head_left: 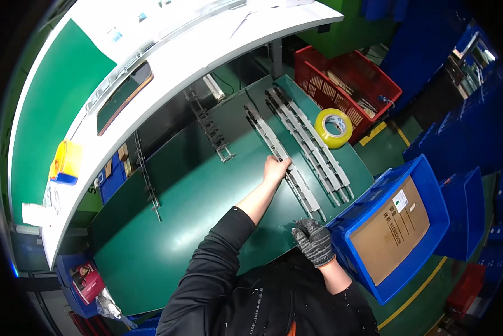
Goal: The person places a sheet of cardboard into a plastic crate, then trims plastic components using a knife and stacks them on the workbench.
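Left hand [276, 170] grips a grey strip [302, 190] on the table [145, 246], apparently positioning it, the next move calling for level support; right hand [315, 242] possibly holding something, unclear.

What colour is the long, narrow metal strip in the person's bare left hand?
The long, narrow metal strip is light grey with darker patches, best seen in the head view.

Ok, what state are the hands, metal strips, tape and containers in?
Left hand: bare, gripping a metal strip.
Right hand: gloved, near that strip's lower end; grip unclear.
Gripped metal strip: lying lengthwise on the table.
Strips to its right: side by side.
Tape roll: lying flat.
Red crate: open, things inside.
Blue bin: open, cardboard inside.
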Demonstrator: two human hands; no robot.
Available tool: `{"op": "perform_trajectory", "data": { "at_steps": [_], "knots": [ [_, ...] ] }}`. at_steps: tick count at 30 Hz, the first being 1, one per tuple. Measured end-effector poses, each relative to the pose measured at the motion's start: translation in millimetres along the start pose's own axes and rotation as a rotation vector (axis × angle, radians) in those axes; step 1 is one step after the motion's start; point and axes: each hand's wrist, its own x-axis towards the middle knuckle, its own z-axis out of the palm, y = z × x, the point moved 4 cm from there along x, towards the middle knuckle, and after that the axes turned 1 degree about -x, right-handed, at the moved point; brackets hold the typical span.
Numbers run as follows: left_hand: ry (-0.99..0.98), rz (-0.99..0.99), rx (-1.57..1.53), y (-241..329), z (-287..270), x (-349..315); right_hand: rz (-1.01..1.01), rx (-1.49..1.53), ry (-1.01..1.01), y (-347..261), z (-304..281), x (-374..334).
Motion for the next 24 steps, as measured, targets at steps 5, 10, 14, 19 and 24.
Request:
{"op": "perform_trajectory", "data": {
  "at_steps": [5,10,14,19,24],
  "knots": [
    [0.063,0.091,0.119,12.8,48.1,49.9,0.014,0.017,-0.054,28.4,-14.3,29.5],
    [0.072,0.112,0.203,18.6,60.3,67.9,0.035,-0.029,-0.168,36.5,0.5,55.9],
    [-0.013,0.057,0.091,17.0,32.4,74.9,-0.060,-0.030,-0.269,31.4,29.7,65.7],
    [-0.045,0.112,0.087,-1.2,-1.8,75.6,-0.120,-0.002,-0.378,10.5,66.4,68.9],
    [0.323,0.560,0.721,15.9,-140.5,66.2,-0.076,-0.015,-0.415,-5.2,86.7,65.0]
  ]
}}
